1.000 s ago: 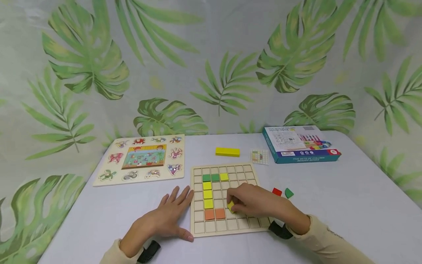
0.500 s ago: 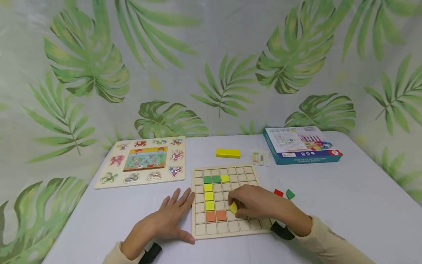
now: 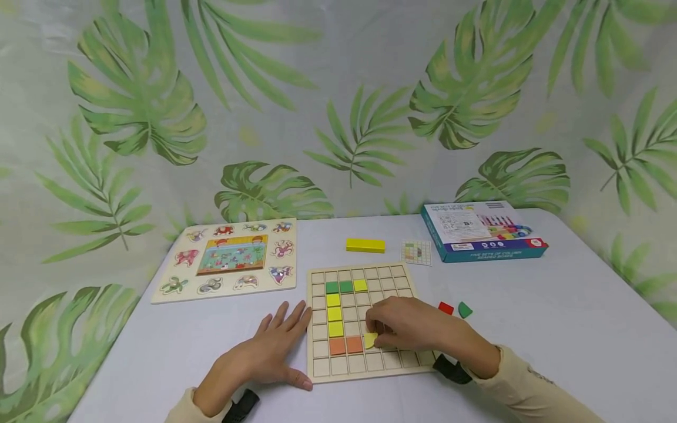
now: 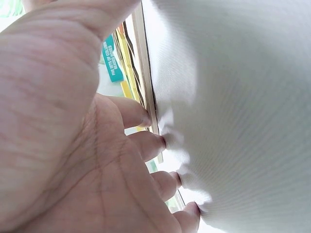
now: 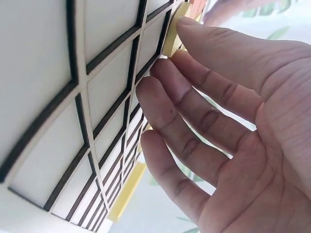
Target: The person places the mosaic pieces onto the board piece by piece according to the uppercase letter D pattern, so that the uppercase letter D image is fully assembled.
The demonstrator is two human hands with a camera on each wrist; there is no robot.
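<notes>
A wooden grid board (image 3: pixel 391 364) lies in front of me, bearing green (image 3: pixel 346 286), yellow (image 3: pixel 335 314) and orange square tiles (image 3: pixel 337 346). My right hand (image 3: pixel 407 322) is over its right half and pinches a yellow quarter-circle tile (image 3: pixel 369 340) by its edge. That tile lies at the cell right of the orange pair. In the right wrist view the thumb touches the yellow tile (image 5: pixel 172 36), while the index fingertip is partly hidden behind it. My left hand (image 3: pixel 270 346) rests on the table with fingers spread, touching the board's left edge.
Right of the board lie a red tile (image 3: pixel 446 308) and a green quarter-circle tile (image 3: pixel 465 309). Behind it are a yellow bar (image 3: pixel 365 245), a pattern card (image 3: pixel 416 252) and a teal box (image 3: pixel 492 252). A sea-animal puzzle board (image 3: pixel 282 282) lies at left.
The yellow quarter-circle tile has gone from tilted between my right fingers to lying flatter on the board. My right fingers have shifted slightly; the left hand keeps its place.
</notes>
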